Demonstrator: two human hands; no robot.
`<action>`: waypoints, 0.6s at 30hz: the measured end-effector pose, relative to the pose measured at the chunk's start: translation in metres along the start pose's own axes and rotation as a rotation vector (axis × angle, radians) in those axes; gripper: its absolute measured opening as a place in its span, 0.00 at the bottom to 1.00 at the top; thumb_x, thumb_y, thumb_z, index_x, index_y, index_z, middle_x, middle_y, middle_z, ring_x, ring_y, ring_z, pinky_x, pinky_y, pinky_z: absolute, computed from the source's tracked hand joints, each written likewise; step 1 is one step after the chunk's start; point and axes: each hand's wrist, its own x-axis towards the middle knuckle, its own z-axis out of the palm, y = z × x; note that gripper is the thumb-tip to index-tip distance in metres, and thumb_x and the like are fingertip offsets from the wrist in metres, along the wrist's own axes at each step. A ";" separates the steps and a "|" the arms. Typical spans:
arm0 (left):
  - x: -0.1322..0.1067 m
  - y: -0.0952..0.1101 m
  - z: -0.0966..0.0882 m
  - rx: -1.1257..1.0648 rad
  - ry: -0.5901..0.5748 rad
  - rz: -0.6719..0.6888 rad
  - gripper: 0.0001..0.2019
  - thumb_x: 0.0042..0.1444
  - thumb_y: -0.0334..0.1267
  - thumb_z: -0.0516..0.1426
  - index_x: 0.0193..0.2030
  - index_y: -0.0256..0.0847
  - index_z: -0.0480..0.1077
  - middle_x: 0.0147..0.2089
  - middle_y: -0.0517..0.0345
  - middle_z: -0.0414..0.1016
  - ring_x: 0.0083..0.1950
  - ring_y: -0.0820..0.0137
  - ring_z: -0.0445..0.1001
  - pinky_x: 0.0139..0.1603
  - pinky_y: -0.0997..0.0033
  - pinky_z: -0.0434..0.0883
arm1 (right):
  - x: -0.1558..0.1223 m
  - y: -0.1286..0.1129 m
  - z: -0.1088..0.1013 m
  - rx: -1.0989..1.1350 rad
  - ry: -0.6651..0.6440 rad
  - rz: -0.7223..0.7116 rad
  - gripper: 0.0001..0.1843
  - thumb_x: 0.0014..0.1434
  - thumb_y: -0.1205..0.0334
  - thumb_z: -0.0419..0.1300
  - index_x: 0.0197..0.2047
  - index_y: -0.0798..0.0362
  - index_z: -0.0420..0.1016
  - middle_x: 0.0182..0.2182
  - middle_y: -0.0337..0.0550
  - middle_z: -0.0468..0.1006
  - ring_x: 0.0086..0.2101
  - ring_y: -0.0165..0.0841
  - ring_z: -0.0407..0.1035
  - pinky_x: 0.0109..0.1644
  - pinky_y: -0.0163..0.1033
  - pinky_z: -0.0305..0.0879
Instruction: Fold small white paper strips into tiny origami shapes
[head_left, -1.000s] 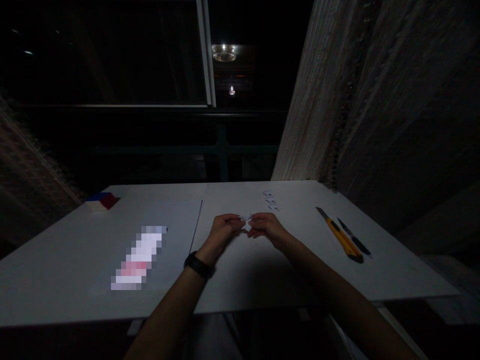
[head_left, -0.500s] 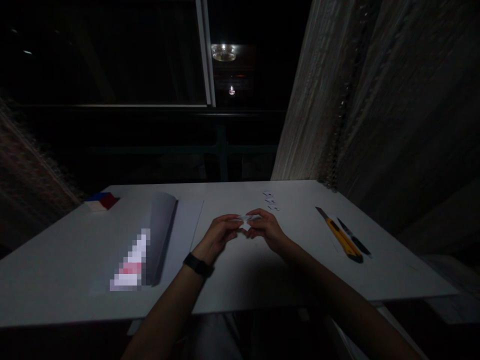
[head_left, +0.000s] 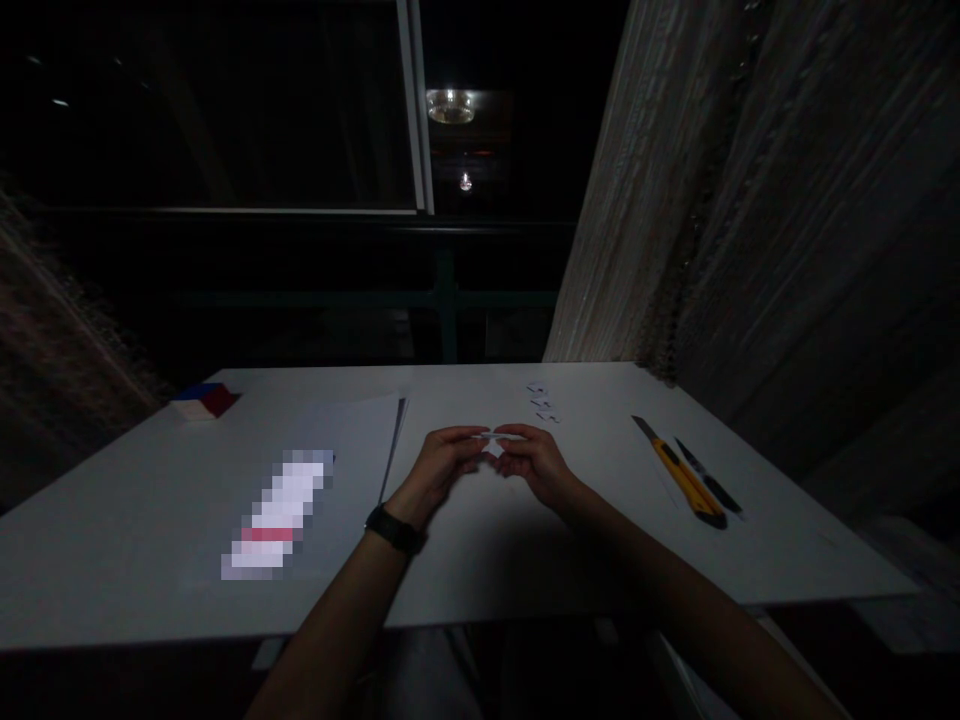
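Over the middle of the table, a small white piece of paper [head_left: 491,436] is pinched between both hands and shows almost edge-on. My left hand [head_left: 450,458], with a dark watch on its wrist, is closed on the paper's left end. Its right end is between the fingers of my right hand [head_left: 534,460]. Fingertips hide much of the piece, so I cannot tell how it is folded. Just beyond my right hand lie several small white paper pieces [head_left: 541,402] with dark marks, in a slanting row.
On the right are a yellow utility knife [head_left: 682,475] and a slim dark-handled knife [head_left: 709,477]. Sheets of paper [head_left: 352,430], partly blurred out, lie left of my hands. A blue, red and white cube [head_left: 202,401] sits at the far left. Curtains [head_left: 622,200] hang beyond the white table [head_left: 465,590].
The curled top sheet on the left has dropped flat over the paper beneath. The small piece in my hands has tilted to a thinner edge, while the hands have barely moved.
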 end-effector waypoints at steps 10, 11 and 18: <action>-0.005 0.003 0.004 0.051 -0.087 0.149 0.18 0.44 0.40 0.61 0.41 0.32 0.73 0.34 0.46 0.76 0.35 0.63 0.75 0.34 0.67 0.71 | 0.001 0.002 0.000 0.013 0.094 -0.045 0.11 0.38 0.67 0.63 0.31 0.58 0.74 0.20 0.44 0.76 0.21 0.33 0.71 0.26 0.37 0.65; -0.004 0.002 0.004 0.053 -0.085 0.157 0.17 0.44 0.41 0.61 0.40 0.31 0.74 0.33 0.47 0.76 0.34 0.64 0.75 0.34 0.67 0.71 | 0.002 0.002 0.000 0.004 0.097 -0.050 0.11 0.39 0.67 0.63 0.30 0.58 0.75 0.19 0.43 0.75 0.21 0.33 0.71 0.26 0.37 0.66; 0.000 -0.002 0.008 0.072 0.016 0.152 0.17 0.34 0.37 0.66 0.33 0.30 0.74 0.28 0.49 0.76 0.28 0.66 0.74 0.35 0.67 0.70 | 0.001 0.002 0.003 -0.042 0.088 -0.051 0.10 0.39 0.67 0.62 0.30 0.57 0.75 0.17 0.42 0.75 0.20 0.33 0.70 0.24 0.36 0.65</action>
